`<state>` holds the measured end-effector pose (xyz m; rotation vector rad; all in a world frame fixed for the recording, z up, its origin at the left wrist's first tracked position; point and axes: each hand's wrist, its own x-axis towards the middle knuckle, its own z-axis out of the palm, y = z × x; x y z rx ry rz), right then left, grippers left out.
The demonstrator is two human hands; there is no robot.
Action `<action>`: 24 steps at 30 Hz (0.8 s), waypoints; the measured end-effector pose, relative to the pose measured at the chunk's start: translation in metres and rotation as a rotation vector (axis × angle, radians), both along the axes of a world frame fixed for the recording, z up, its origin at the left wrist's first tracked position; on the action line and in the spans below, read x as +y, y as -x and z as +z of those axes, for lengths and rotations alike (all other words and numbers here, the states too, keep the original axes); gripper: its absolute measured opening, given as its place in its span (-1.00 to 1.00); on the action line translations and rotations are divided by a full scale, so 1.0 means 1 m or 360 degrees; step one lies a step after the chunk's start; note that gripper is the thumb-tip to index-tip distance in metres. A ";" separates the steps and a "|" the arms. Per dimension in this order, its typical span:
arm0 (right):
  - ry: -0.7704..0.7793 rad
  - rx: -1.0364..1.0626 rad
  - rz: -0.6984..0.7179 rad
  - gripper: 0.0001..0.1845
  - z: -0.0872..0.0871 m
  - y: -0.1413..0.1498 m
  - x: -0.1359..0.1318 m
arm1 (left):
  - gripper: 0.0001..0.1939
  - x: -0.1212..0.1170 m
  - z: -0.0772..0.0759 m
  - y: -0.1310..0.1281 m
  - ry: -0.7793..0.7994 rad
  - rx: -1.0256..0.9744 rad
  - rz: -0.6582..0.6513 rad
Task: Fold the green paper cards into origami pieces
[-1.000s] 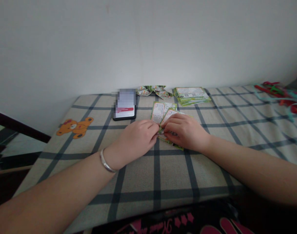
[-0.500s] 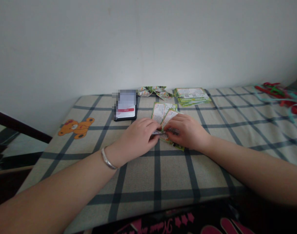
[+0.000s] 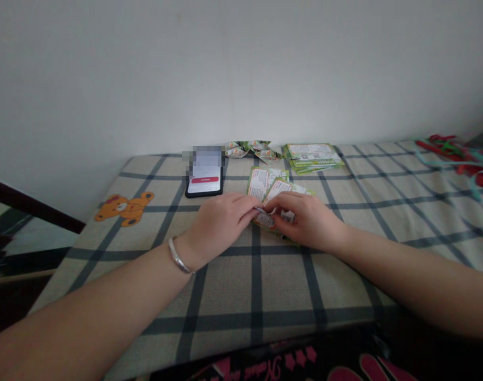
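Note:
My left hand (image 3: 221, 225) and my right hand (image 3: 307, 219) meet over a green-and-white printed paper sheet (image 3: 271, 203) lying on the checked tablecloth (image 3: 257, 280). Both hands pinch the sheet's near edge, fingertips touching at a small folded flap. A silver bangle circles my left wrist. Another sheet of the same kind (image 3: 259, 182) lies partly under the held one.
A phone (image 3: 204, 179) with a lit screen lies behind my left hand. By the wall are folded paper pieces (image 3: 251, 148) and a stack of green sheets (image 3: 310, 156). Red and teal ribbons (image 3: 459, 156) lie far right. An orange bear print (image 3: 124, 207) marks the cloth.
My fingertips have drawn closer together on the sheet's edge and lifted a small flap. My right hand has shifted slightly right and nearer. The other things have not moved.

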<state>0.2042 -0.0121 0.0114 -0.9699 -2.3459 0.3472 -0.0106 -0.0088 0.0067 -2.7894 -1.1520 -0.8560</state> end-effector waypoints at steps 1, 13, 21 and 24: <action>0.0046 0.0054 -0.0006 -0.80 0.001 0.001 -0.002 | -0.89 -0.001 0.000 0.000 -0.0004 -0.0029 -0.0009; 0.0623 0.0464 -0.0047 -0.83 -0.003 0.004 0.002 | -0.79 0.000 -0.003 -0.008 0.0113 -0.0293 -0.0045; 0.0812 0.0673 -0.0040 -0.87 -0.009 0.006 0.007 | -0.70 0.002 -0.009 -0.009 0.0421 -0.0595 0.0011; 0.0738 0.0641 -0.0022 -0.87 -0.008 0.006 0.007 | -0.76 0.004 -0.010 -0.009 0.0536 -0.0718 0.0019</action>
